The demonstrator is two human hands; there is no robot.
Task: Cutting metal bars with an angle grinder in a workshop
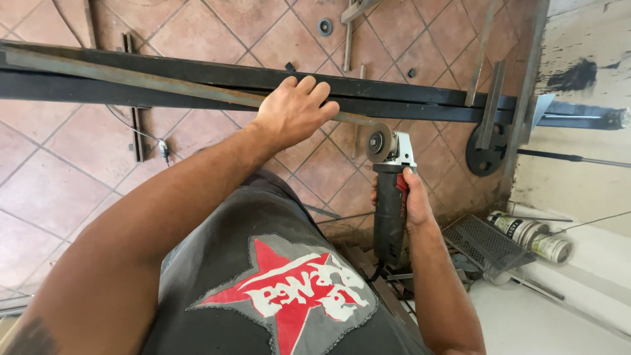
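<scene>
The left hand (292,112) presses on the rusty flat bar (131,79) at upper centre; the right hand (411,197) grips the angle grinder (389,197), its disc at the bar's end. A kick could drive the disc toward the nearby fingers.

- Rusty flat steel strip (164,84) lies slantwise along the black frame, far left to centre.
- Grey-black angle grinder (390,197) stands upright, disc touching the strip's right end.

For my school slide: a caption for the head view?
Left hand steadies a rusty bar; right hand holds an angle grinder.
</scene>
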